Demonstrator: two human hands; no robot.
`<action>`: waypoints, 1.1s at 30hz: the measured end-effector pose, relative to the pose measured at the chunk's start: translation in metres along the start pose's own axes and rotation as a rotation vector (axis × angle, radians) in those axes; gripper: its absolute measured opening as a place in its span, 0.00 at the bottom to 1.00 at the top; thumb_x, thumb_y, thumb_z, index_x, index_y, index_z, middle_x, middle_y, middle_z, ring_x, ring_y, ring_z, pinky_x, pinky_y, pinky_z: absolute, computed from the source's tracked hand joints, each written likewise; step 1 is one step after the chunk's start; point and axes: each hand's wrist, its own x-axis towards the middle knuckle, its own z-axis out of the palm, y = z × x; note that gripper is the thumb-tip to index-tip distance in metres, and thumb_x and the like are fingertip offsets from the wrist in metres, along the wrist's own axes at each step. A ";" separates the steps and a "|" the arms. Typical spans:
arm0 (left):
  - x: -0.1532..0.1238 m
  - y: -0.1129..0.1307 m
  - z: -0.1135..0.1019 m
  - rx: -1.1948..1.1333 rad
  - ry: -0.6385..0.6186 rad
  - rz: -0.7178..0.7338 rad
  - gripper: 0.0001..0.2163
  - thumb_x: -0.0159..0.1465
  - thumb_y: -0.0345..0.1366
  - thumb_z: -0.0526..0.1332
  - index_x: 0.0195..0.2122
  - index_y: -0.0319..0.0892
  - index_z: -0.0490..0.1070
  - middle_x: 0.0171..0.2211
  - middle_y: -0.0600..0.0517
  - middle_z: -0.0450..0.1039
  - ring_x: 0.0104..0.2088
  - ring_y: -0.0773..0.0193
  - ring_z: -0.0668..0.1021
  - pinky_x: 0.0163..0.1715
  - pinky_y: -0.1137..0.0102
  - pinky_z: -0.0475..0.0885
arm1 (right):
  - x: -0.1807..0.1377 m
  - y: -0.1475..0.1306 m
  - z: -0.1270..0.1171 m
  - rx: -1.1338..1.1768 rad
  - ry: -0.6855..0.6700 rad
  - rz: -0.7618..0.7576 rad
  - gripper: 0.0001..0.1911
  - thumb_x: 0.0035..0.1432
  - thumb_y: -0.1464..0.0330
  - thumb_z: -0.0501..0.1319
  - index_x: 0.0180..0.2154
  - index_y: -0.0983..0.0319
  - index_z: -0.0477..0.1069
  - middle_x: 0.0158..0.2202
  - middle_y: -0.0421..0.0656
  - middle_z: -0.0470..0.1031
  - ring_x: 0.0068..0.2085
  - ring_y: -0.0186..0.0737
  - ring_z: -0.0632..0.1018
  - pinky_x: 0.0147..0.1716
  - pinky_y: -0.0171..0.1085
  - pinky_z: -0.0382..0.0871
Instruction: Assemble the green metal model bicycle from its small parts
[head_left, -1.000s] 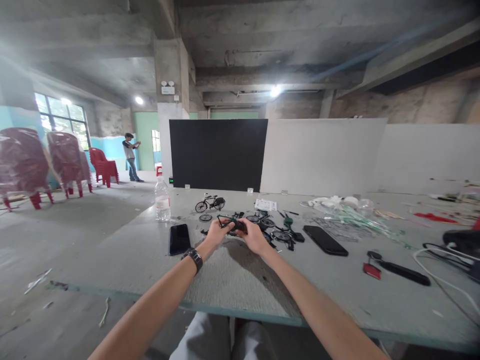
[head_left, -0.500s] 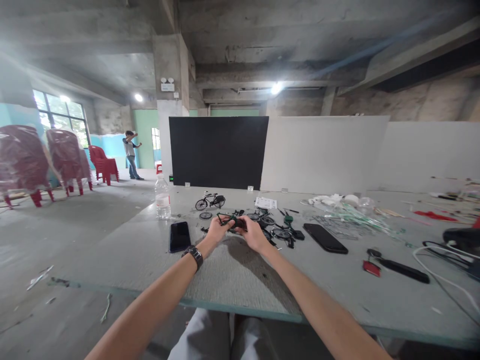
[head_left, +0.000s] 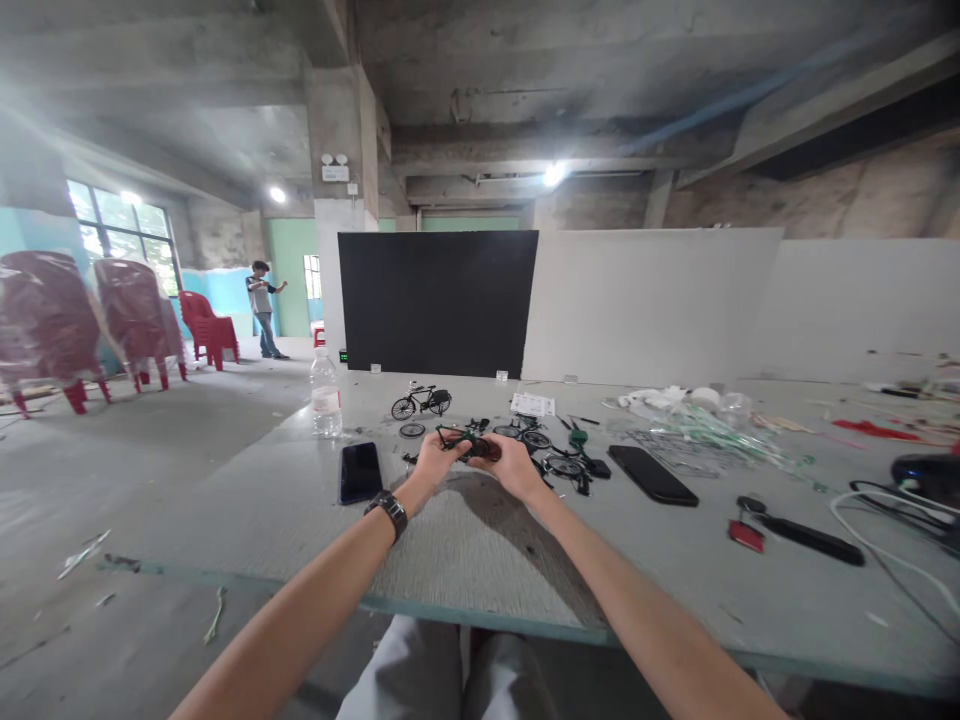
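Between my hands, just above the table, is a small dark green model bicycle frame (head_left: 455,436). My left hand (head_left: 437,462) is closed on its left part. The fingers of my right hand (head_left: 511,465) are closed on its right end, where a dark round part shows; its exact kind is too small to tell. Behind my hands stands an assembled black model bicycle (head_left: 421,401), upright. A loose model wheel (head_left: 412,430) lies in front of it. Right of my right hand lie several black and green model bicycle parts (head_left: 568,467).
A phone (head_left: 360,473) and a water bottle (head_left: 326,395) are on the left. Another phone (head_left: 652,474), a black tool (head_left: 814,540) and white cables (head_left: 892,545) lie on the right. A printed sheet (head_left: 532,404) lies near the upright panels (head_left: 439,305). A person (head_left: 262,308) stands far left.
My hands stay in nearly the same place, still on the green frame, with a slight shift of the right fingers. The far person's raised arm has come down.
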 end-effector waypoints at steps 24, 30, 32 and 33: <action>0.000 -0.008 -0.003 0.077 -0.021 0.006 0.13 0.54 0.37 0.72 0.38 0.36 0.79 0.37 0.42 0.83 0.39 0.53 0.83 0.46 0.60 0.75 | -0.001 0.005 0.005 0.107 -0.033 0.018 0.19 0.53 0.54 0.67 0.36 0.64 0.78 0.33 0.46 0.80 0.36 0.45 0.78 0.36 0.39 0.72; -0.001 -0.006 -0.003 0.154 -0.024 0.035 0.09 0.56 0.37 0.71 0.36 0.39 0.80 0.37 0.46 0.82 0.42 0.55 0.82 0.49 0.62 0.73 | -0.001 0.008 0.008 0.061 -0.020 0.021 0.16 0.54 0.58 0.67 0.38 0.64 0.77 0.35 0.47 0.80 0.35 0.44 0.78 0.36 0.40 0.73; -0.002 -0.005 -0.002 0.167 -0.027 0.038 0.09 0.56 0.37 0.71 0.36 0.40 0.80 0.38 0.46 0.82 0.42 0.55 0.82 0.49 0.62 0.73 | 0.000 0.008 0.007 0.056 -0.018 0.025 0.17 0.54 0.57 0.66 0.38 0.64 0.76 0.36 0.48 0.80 0.35 0.44 0.78 0.36 0.40 0.72; -0.002 -0.005 -0.002 0.172 -0.030 0.038 0.09 0.56 0.37 0.70 0.36 0.40 0.80 0.38 0.46 0.82 0.42 0.55 0.82 0.49 0.63 0.73 | 0.000 0.008 0.007 0.049 -0.015 0.023 0.18 0.54 0.57 0.66 0.38 0.64 0.76 0.36 0.48 0.80 0.35 0.43 0.78 0.36 0.40 0.72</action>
